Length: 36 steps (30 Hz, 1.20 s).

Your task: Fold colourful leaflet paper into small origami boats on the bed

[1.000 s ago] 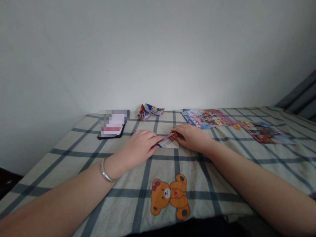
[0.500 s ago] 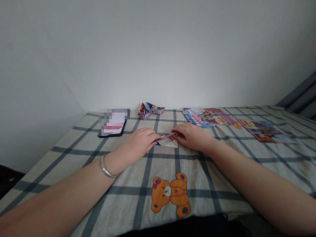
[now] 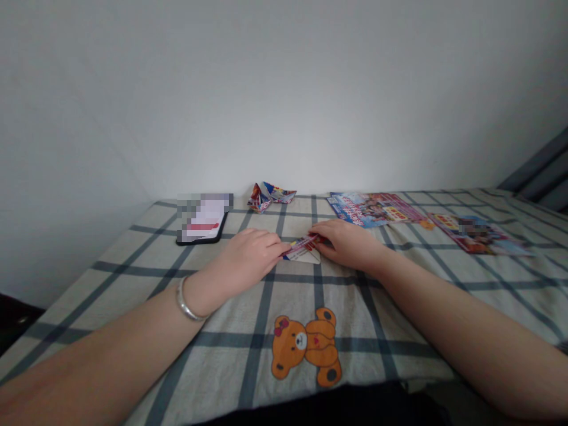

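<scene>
A small folded piece of printed paper, white with red, blue and purple print, lies on the checked cloth between my hands. My left hand, a silver bangle on its wrist, grips the paper's left end with closed fingers. At the paper's right end my right hand pinches the upper edge; the fingertips partly cover the print. Beyond them, near the wall, stands a folded paper shape with pointed ends, made of similar glossy printed paper.
A phone with a lit, partly blurred screen lies at the left. Two colourful flyers, a nearer one and a farther one, lie at the right. The checked cloth bears a printed bear. A pale wall rises behind.
Both hands stay on the folded paper, with only a slight shift of the left hand and wrist. The whole view has moved a little; nothing was let go.
</scene>
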Available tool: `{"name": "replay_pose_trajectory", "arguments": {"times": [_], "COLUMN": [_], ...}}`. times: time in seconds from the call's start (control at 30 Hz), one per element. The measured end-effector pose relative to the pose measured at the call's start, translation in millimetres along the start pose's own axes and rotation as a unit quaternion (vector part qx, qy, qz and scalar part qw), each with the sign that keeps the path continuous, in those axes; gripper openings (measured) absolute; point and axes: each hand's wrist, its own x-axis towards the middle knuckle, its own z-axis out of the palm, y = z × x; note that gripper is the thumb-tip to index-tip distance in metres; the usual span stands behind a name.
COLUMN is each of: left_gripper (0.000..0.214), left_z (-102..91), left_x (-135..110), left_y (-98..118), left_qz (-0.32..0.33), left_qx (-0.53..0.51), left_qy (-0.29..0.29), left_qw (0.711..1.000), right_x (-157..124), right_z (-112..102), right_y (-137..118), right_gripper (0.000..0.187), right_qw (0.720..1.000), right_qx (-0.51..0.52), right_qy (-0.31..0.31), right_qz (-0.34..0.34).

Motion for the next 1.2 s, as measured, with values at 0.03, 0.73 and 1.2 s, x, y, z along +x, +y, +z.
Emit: {"name": "replay_pose_trajectory", "arguments": {"times": [0.03,0.73,1.2], "left_gripper": [0.027,0.044,0.026], "left_z": [-0.2,10.0,8.9], "left_x": [0.1,1.3,0.4], "left_y": [0.0,-8.2,-4.7], "left_qz": [-0.005,-0.120,-0.133], "left_qx": [0.006,-0.163,-0.262], "left_qy": [0.000,0.056,0.052], "left_qw": [1.000,0.978,0.954], "right_x": [-0.1,-3.3,-0.5], "right_z": [-0.4,-2.0,-2.1], "right_y": [-0.6,-14.3,-9.9], "right_gripper": [0.031,0.038,0.024], "right_qw": [1.000,0.985,0.996], "right_qx": [-0.002,0.014,-0.068], "right_qy": [0.003,0.138,0.026], "right_qz": [0.003,-0.104,-0.046]}}
